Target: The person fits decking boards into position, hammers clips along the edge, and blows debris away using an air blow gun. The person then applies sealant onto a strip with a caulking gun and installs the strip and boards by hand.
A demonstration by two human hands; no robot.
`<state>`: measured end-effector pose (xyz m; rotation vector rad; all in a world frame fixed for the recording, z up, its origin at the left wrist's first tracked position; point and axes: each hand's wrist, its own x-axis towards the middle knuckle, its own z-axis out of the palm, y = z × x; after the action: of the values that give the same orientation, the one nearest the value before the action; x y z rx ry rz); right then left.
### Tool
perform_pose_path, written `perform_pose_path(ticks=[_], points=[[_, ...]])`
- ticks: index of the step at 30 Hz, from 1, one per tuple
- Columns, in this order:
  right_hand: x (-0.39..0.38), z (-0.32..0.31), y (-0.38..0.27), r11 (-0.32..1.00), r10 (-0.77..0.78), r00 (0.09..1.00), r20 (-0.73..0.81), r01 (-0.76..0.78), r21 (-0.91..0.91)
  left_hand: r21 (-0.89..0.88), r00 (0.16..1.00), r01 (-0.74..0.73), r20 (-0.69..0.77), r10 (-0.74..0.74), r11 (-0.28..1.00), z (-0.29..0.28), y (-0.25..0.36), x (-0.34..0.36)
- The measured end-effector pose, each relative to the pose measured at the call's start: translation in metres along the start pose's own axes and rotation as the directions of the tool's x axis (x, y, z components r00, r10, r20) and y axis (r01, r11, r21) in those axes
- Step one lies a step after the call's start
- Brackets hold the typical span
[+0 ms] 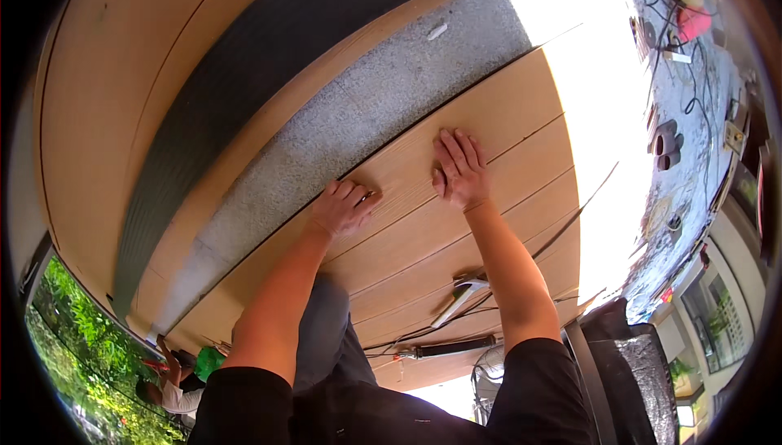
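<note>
My left hand (346, 207) rests near the edge of a light brown plank (407, 168), fingers curled round something small that I cannot make out. Further right, my right hand (460, 168) lies palm-down on the same boards, fingers loosely bent and apart, holding nothing visible. Beyond the planks runs a strip of grey speckled surface (391, 62), bordered on its far side by a dark grey board (204, 95). A small white piece (437, 30) lies on the grey strip.
A hammer-like tool (452, 302), black cables (570, 225) and a black bar-shaped tool (444, 350) lie near my right arm. Cords and shoes (666, 144) are scattered at right, by a black wrapped bundle (635, 372). A co-worker (175, 384) is at the lower left, beside greenery.
</note>
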<state>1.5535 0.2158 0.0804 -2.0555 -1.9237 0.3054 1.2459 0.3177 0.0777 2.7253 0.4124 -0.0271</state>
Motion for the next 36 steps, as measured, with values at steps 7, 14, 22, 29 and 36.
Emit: perform_pose_path(ticks=[7, 14, 22, 29, 36], points=[[-0.001, 0.009, 0.001, 0.989, -0.045, 0.999, -0.011, 0.043, -0.140, -0.059, 0.996, -0.087, 0.013, 0.088, 0.995, -0.013, -0.017, 0.011], [-0.002, 0.018, -0.012, 0.985, -0.098, 0.995, -0.009, 0.096, -0.140, -0.093, 0.992, -0.079, -0.101, 0.070, 0.992, 0.002, -0.018, -0.008], [0.005, 0.014, -0.007, 0.979, -0.142, 0.990, -0.015, 0.138, -0.147, -0.202, 0.995, -0.093, -0.057, 0.083, 0.975, -0.001, -0.017, 0.000], [0.005, 0.018, -0.018, 0.975, -0.159, 0.987, -0.025, 0.154, -0.158, -0.259, 0.994, -0.106, -0.065, 0.092, 0.960, 0.003, -0.019, -0.009], [-0.004, 0.019, -0.020, 0.964, -0.214, 0.976, -0.039, 0.204, -0.172, -0.216, 0.986, -0.113, -0.147, 0.082, 0.970, 0.003, -0.013, -0.018]])
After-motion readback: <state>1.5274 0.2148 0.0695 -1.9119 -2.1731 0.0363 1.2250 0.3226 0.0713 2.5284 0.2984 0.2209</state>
